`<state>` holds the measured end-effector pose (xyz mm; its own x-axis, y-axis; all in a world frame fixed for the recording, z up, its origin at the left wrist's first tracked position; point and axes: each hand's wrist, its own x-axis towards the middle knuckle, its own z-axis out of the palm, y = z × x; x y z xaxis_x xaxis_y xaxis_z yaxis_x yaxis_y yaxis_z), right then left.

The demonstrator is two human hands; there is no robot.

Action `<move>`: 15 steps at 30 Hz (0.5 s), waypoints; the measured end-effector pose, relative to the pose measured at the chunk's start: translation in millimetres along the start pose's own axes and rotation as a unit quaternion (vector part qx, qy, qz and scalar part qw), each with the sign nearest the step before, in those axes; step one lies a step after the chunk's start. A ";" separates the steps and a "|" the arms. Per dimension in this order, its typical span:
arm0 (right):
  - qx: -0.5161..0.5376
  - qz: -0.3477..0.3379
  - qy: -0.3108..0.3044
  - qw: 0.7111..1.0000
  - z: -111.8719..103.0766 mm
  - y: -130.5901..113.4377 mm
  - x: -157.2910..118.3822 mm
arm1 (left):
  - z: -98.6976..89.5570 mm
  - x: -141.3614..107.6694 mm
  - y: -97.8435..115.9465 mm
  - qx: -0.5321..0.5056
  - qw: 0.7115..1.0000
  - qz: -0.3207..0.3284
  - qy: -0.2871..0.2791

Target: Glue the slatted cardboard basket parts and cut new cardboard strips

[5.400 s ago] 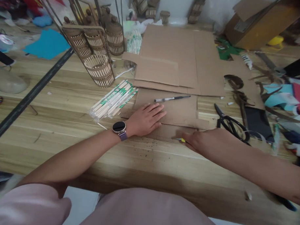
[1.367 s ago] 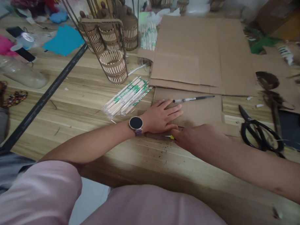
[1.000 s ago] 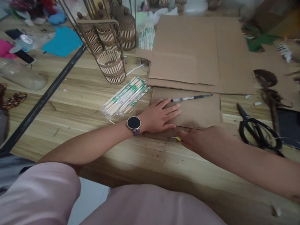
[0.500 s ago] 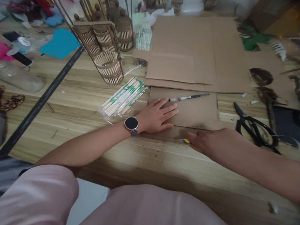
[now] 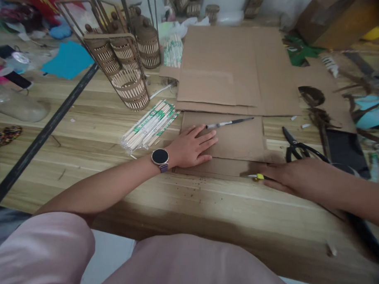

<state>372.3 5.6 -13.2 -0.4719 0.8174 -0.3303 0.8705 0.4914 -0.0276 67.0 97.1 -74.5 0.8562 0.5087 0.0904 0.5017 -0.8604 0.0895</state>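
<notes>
My left hand (image 5: 192,147) lies flat with fingers spread on a piece of cardboard (image 5: 236,142), pressing on it. A pen (image 5: 229,123) rests on that cardboard, just beyond my fingertips. A narrower cardboard strip (image 5: 218,168) shows along the near edge, under the upper piece. My right hand (image 5: 284,176) is closed around a utility knife (image 5: 259,177) with a yellow part near its blade. The blade points left, at the strip's near edge; most of the knife's handle is hidden in my hand. Black-handled scissors (image 5: 297,146) lie beside my right hand, partly covered by it.
Large cardboard sheets (image 5: 218,66) lie behind the work. Packets of wrapped sticks (image 5: 151,124) are on the left, near a stand of small stick-and-cardboard baskets (image 5: 130,88). A blue sheet (image 5: 65,59) and a plastic bottle (image 5: 17,102) sit farther left. A dark tablet-like slab (image 5: 347,151) lies right.
My right hand has moved right along the cardboard's near edge with the utility knife, showing more of its blade. My left hand stays flat on the cardboard. The whole view has shifted slightly.
</notes>
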 end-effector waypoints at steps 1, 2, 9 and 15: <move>0.012 -0.005 -0.035 0.999 -4.9 2.1 1.1 | 0.1 0.0 0.2 0.000 1.000 -0.001 0.000; 0.021 0.000 -0.065 0.998 -10.1 1.7 2.7 | 0.0 0.1 0.4 0.000 1.000 -0.001 -0.002; -0.035 -0.023 -0.058 0.997 -29.4 -60.8 37.3 | -2.1 0.6 1.6 0.004 1.000 -0.007 -0.012; -0.063 -0.031 -0.075 0.995 -28.4 -94.8 66.7 | -1.5 0.6 1.5 0.004 1.000 0.001 -0.003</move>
<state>254.4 22.1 -5.8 -0.4899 0.7351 -0.4687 0.8115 0.5810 0.0631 68.1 96.2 -72.8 0.8578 0.5071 0.0839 0.5012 -0.8614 0.0824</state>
